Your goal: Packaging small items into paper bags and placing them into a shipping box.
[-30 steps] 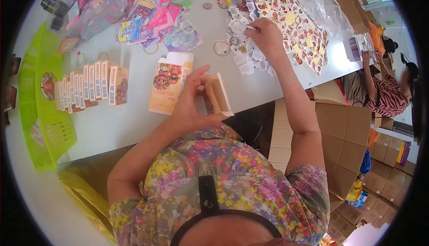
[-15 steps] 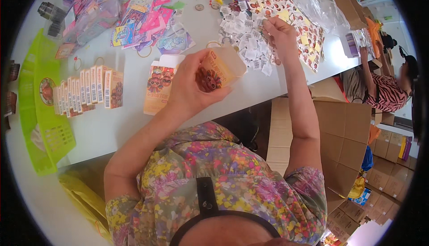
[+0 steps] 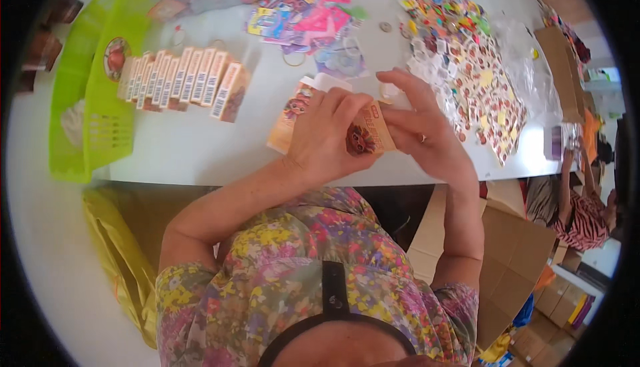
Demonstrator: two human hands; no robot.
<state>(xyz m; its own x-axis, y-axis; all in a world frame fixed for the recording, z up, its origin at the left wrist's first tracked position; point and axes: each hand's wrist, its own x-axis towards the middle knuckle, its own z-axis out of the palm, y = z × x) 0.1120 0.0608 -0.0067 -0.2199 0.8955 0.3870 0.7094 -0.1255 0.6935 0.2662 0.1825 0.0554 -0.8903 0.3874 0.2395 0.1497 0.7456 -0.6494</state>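
Left hand grips an orange box above the table. Right hand: fingers bent at the box's right edge; cannot tell if holding anything. Left of the box: second box, partly covered by left hand; farther left, row of boxes, then green basket. Right of the box: small printed pieces.

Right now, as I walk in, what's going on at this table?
The person's left grip holds a small orange box, with the right grip at its right end; whether it reaches inside is unclear. Another orange box lies on the table, partly hidden behind the left grip. A row of similar boxes stands beside the green basket.
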